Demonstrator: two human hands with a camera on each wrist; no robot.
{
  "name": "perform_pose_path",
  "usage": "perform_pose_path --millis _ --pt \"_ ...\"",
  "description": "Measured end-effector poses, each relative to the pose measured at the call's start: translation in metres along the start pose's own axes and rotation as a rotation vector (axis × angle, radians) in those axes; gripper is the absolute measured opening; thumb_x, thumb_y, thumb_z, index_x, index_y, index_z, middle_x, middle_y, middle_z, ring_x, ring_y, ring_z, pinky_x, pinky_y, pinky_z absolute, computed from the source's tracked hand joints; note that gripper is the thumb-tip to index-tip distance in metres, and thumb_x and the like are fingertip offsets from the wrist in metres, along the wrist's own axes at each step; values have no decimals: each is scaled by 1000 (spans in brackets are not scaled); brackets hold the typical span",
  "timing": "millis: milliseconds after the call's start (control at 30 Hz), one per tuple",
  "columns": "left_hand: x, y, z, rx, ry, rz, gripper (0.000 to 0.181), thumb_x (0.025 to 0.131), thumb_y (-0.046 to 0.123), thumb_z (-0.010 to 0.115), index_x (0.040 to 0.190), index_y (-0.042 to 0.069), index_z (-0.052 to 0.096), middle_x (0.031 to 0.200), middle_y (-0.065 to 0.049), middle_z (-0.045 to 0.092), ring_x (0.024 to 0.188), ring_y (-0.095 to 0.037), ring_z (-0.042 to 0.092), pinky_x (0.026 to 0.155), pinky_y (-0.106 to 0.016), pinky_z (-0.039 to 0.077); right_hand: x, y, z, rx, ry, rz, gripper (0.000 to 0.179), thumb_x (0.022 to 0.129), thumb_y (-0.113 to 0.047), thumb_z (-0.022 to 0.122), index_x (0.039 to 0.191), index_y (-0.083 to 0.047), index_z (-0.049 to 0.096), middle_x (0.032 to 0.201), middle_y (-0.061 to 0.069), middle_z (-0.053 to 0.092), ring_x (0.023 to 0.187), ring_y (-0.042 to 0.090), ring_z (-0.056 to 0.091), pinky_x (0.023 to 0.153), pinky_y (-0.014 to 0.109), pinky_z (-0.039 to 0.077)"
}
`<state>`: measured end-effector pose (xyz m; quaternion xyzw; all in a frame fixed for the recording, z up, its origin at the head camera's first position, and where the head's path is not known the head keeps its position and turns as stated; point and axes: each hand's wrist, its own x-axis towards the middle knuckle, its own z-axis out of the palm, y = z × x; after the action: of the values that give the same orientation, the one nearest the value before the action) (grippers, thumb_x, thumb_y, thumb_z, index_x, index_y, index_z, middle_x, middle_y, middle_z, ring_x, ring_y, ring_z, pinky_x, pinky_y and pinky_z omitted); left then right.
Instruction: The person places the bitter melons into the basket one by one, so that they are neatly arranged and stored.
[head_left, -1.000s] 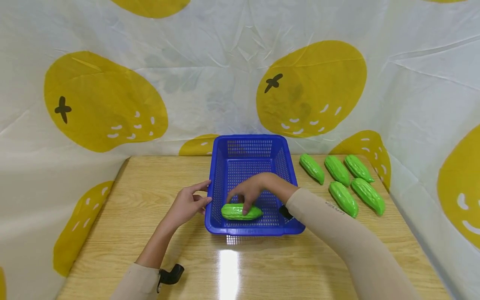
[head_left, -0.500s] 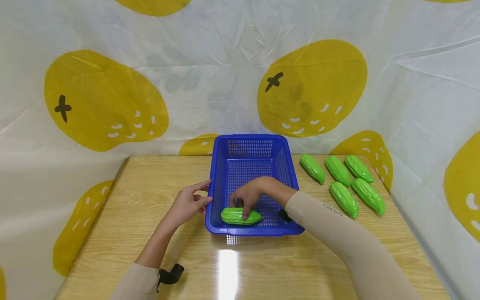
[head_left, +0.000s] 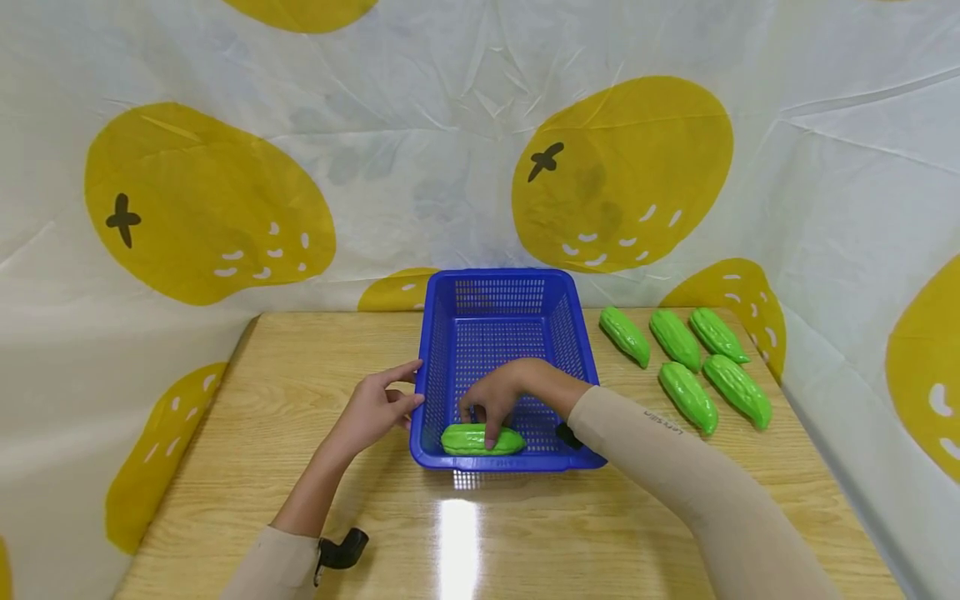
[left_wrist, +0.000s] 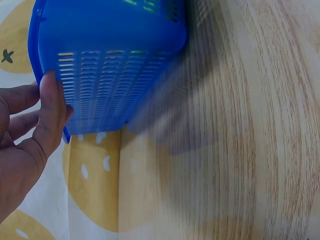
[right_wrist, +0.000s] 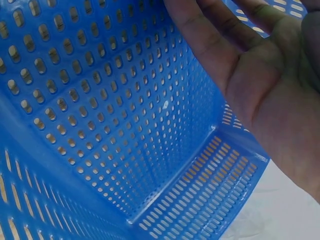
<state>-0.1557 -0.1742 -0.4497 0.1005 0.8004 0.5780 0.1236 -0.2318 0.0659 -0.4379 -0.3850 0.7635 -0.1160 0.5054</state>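
A blue perforated plastic basket [head_left: 427, 333] stands in the middle of the table. My left hand [head_left: 375, 408] pinches its left rim; in the left wrist view the thumb presses the outer wall [left_wrist: 110, 30]. Inside, at the near end, a glossy green bitter melon [head_left: 467, 440] lies crosswise along the front wall. My right hand [head_left: 497, 393] reaches in from above and grips it, thumb on the near side and fingers behind, partly hidden. The right wrist view shows that hand [right_wrist: 265, 75] over the mesh floor, with the melon out of sight.
Several more bitter melons [head_left: 687, 397] lie in two rows on the wooden table [head_left: 322, 350], right of the basket. A white curtain [head_left: 420, 167] with yellow fruit prints hangs behind and along the sides. Black wrist devices [head_left: 342, 550] sit on both sleeves.
My right hand has brought the bitter melon a little nearer, towards the basket's front wall. The left hand has stayed on the rim, and the other melons lie where they were.
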Motion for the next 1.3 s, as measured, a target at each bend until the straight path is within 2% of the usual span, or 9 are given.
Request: perform_pose_path --millis 133,367,600,833,1133,1300 --pt "0 0 0 3 0 -5 59 97 -3 67 152 1 49 130 -26 61 77 -19 73 63 -39 66 -1 0 1 12 -1 5 42 88 -19 84 122 -12 60 102 5 65 79 9 62 73 25 60" --pt "-1 -1 1 2 -5 -11 59 97 -3 67 153 1 48 131 -26 61 77 -19 73 68 -50 66 -2 1 2 40 -9 7 47 88 -20 84 126 -11 60 104 6 67 84 10 63 77 29 62" --pt "-1 -2 0 5 -5 -10 59 97 -3 68 152 2 49 130 -26 61 76 -20 73 66 -45 66 -1 1 1 6 1 5 54 87 -23 85 131 -9 59 109 6 68 89 9 65 78 24 61" --pt "-1 -1 0 -2 -9 -4 59 97 -3 68 152 2 49 130 -26 61 77 -20 73 67 -47 66 -1 4 1 -51 26 4 54 86 -28 86 130 -12 60 109 1 68 91 7 63 79 20 58" --pt "-1 0 -1 -5 -11 -5 58 97 -2 67 152 2 49 130 -26 61 76 -20 73 67 -48 66 -3 6 -3 -82 67 -12 56 86 -26 86 132 -12 59 113 3 67 101 9 61 89 20 53" --pt "-1 0 -1 -12 -8 -3 58 97 -3 67 152 1 49 131 -27 61 76 -20 73 64 -44 66 -2 7 -2 -94 74 -19 52 86 -25 86 130 -12 61 110 3 67 98 8 61 87 20 53"
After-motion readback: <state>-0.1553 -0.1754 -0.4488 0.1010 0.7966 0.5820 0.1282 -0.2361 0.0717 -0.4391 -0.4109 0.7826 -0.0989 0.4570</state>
